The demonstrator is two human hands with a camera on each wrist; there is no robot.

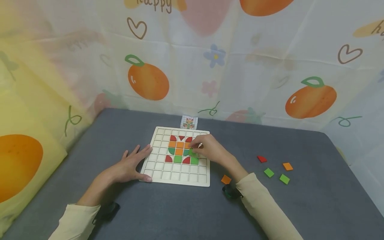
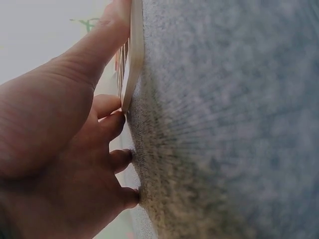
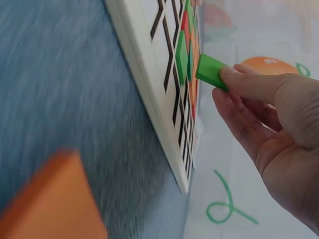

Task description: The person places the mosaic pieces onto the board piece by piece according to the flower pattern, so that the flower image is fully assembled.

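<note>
A white grid board [image 1: 174, 175] lies on the grey table, with red, orange and green tiles set in its middle squares. Between thumb and fingers, my right hand [image 1: 213, 150] pinches a green square tile [image 3: 210, 71] just above the board's right part. Another green tile [image 1: 194, 161] sits in the grid close below that hand. With its fingers spread, my left hand [image 1: 130, 167] rests at the board's left edge. In the left wrist view the thumb [image 2: 102, 37] lies over the board's rim, while the other fingertips touch the table beside it.
A small pattern card [image 1: 189, 122] lies behind the board. To the right are loose tiles: a red one [image 1: 262, 159], an orange square [image 1: 287, 166] and two green squares [image 1: 269, 172]. Another orange tile [image 1: 226, 179] lies near my right wrist. A printed cloth [image 1: 240, 90] hangs behind the table.
</note>
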